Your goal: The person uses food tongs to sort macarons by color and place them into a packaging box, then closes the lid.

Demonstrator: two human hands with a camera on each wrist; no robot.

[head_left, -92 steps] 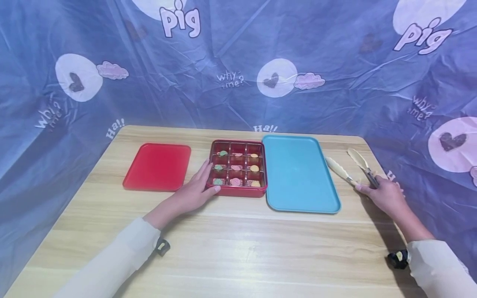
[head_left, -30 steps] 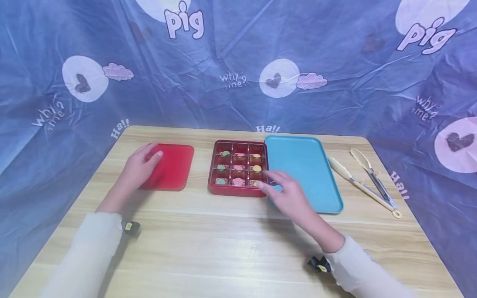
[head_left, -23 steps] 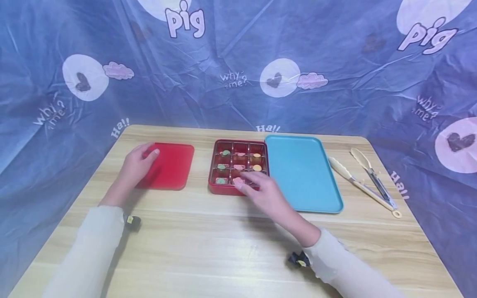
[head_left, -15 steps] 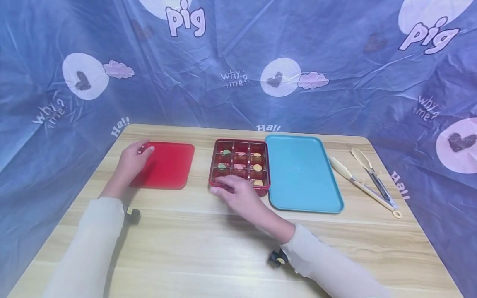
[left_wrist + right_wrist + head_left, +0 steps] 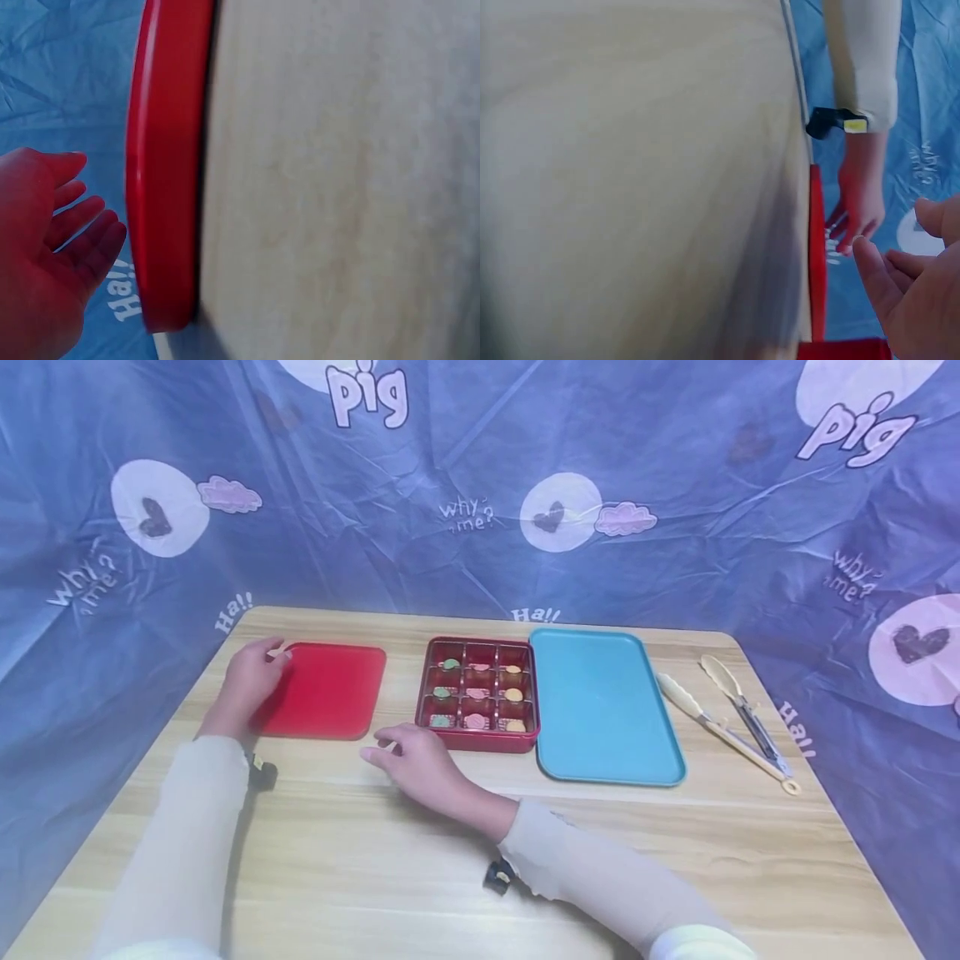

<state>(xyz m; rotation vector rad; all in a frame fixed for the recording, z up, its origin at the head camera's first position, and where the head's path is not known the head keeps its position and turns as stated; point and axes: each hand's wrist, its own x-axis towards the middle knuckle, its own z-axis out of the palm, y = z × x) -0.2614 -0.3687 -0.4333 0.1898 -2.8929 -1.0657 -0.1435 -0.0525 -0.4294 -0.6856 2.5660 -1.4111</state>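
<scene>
A flat square red lid point(image 5: 326, 692) lies at the left of the table. My left hand point(image 5: 252, 683) hovers at the lid's left edge, fingers loosely bent and nothing in them; the left wrist view shows a gap between the fingers and the lid's red rim point(image 5: 166, 172). My right hand point(image 5: 423, 768) is over the wood by the front left corner of the dark red box point(image 5: 487, 742), thumb and fingers apart, holding nothing. Inside the box, a divided clear insert carries rows of small green, pink and yellow pieces that look like sweets point(image 5: 476, 721).
A blue tray point(image 5: 607, 710) lies right beside the box. Farther right, tongs point(image 5: 738, 743) with cream tips and metal arms rest spread on the wooden table point(image 5: 375, 868). A blue printed cloth point(image 5: 420, 452) hangs behind the table.
My right hand left the tongs and came left across the front of the box. My left hand let go of the box's side and moved left to the lid's far edge.
</scene>
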